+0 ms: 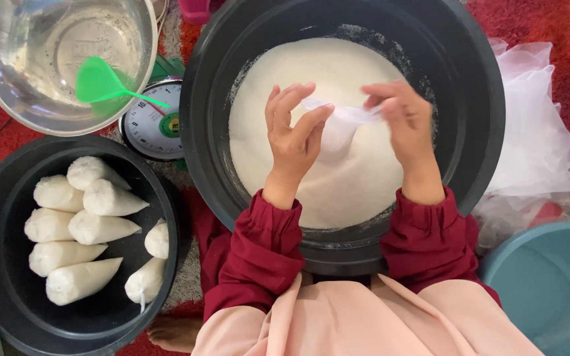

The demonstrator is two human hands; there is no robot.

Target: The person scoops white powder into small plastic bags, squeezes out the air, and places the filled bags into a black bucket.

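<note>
Both hands' fingers (311,122) pinch a thin clear plastic bag (341,122) above grainy sugar (338,178).

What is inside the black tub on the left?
The black tub holds white filled cone-shaped bags, about nine showing. Anything lying underneath them is covered.

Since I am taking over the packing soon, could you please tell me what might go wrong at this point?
1. The thin clear bag is pinched only at its mouth by the left hand and right hand; it could slip and drop into the white grains.
2. The big black basin is heaped, so grains may spill onto the red rug.
3. The dark red sleeves hang at the rim and might drag grains out.
</note>
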